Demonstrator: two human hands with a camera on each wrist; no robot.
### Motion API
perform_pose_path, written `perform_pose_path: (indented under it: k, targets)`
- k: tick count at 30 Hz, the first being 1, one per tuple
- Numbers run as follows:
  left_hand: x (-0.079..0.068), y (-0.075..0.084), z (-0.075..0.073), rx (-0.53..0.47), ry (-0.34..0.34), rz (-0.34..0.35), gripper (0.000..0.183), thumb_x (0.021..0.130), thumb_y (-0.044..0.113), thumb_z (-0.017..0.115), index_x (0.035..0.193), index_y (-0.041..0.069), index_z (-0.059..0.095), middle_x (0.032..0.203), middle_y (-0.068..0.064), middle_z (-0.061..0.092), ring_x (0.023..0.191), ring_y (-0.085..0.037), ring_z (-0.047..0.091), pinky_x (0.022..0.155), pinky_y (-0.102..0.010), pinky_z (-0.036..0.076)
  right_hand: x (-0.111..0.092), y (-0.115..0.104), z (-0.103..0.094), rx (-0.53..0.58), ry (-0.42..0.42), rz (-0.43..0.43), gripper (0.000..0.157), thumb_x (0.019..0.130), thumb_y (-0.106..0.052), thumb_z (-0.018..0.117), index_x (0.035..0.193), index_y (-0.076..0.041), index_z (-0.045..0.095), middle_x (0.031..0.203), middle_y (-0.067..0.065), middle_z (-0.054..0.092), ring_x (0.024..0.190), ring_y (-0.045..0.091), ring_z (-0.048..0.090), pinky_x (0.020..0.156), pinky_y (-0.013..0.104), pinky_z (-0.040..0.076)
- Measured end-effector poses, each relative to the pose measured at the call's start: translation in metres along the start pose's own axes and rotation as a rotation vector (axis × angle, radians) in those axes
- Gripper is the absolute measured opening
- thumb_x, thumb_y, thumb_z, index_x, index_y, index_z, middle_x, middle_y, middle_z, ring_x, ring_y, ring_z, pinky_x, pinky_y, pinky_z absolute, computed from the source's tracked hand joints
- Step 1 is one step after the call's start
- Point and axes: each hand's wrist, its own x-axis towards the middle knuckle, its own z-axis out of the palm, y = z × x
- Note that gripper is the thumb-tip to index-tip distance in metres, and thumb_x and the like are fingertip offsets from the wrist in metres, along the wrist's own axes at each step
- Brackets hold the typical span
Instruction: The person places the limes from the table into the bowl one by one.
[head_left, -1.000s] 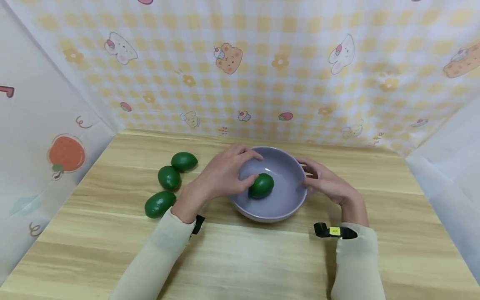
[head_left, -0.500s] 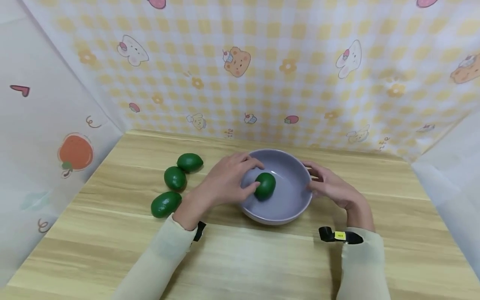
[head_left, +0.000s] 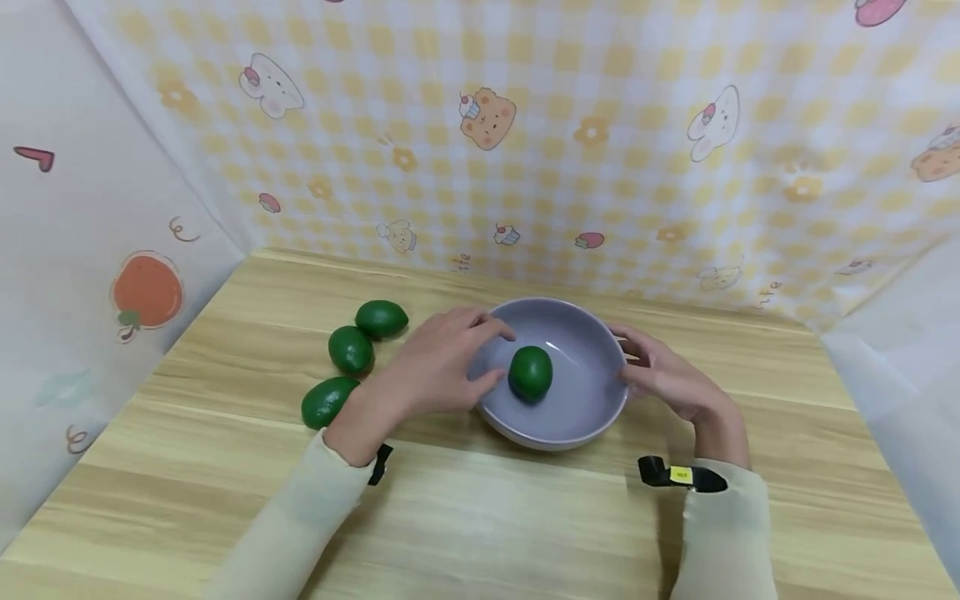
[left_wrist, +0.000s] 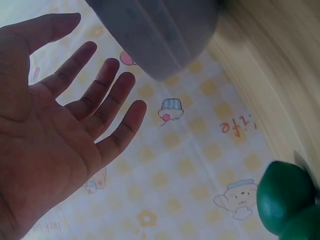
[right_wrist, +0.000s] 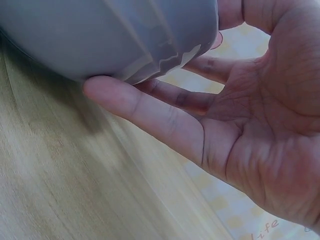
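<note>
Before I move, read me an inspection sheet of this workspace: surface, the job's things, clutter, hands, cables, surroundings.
Surface: pale wood-grain tabletop
Job's things: lavender bowl with one green fruit inside; three more green fruits on the tabletop, left of the bowl
Clutter: nothing seen
Left hand: over the bowl's left rim, holding nothing
Right hand: holds the bowl's right side, thumb at the rim
Cables: nothing seen
Surroundings: yellow-checked printed cloth behind; white printed sheet at left

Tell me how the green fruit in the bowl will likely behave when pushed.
The green fruit will probably roll, being rounded, though the raised wall of the bowl should contain it. Its smooth, faintly shiny surface may prove slippery.
</note>
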Motion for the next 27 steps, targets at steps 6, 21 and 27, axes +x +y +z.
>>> perform_pose_path:
  k: [6,21,27]
  targets:
    - [-0.007,-0.005,-0.003,0.011,-0.005,-0.031,0.039,0.096,0.034,0.075,0.133,0.025,0.069,0.127,-0.002,0.066,0.112,-0.021,0.061,0.096,-0.043,0.052,-0.001,-0.002,-0.001,0.003,0.005,-0.001,0.075,0.094,-0.001,0.056,0.165,-0.009,0.032,0.159,0.033,0.043,0.121,0.039,0.064,0.085,0.039,0.063]
    - [-0.031,-0.015,-0.007,0.047,0.033,-0.090,0.043,0.093,0.032,0.079,0.134,0.022,0.071,0.123,0.002,0.066,0.105,-0.020,0.064,0.092,-0.041,0.054,0.001,0.000,0.001,0.008,0.009,0.003,0.074,0.094,0.000,0.055,0.163,-0.010,0.034,0.155,0.033,0.046,0.114,0.033,0.068,0.086,0.040,0.064]
    - [-0.046,-0.023,-0.007,0.071,0.042,-0.103,0.049,0.093,0.032,0.080,0.138,0.019,0.068,0.127,-0.001,0.067,0.114,-0.023,0.064,0.101,-0.048,0.053,0.001,-0.002,0.000,0.003,0.012,0.011,0.074,0.093,0.000,0.055,0.164,-0.011,0.035,0.156,0.031,0.045,0.118,0.036,0.065,0.085,0.040,0.064]
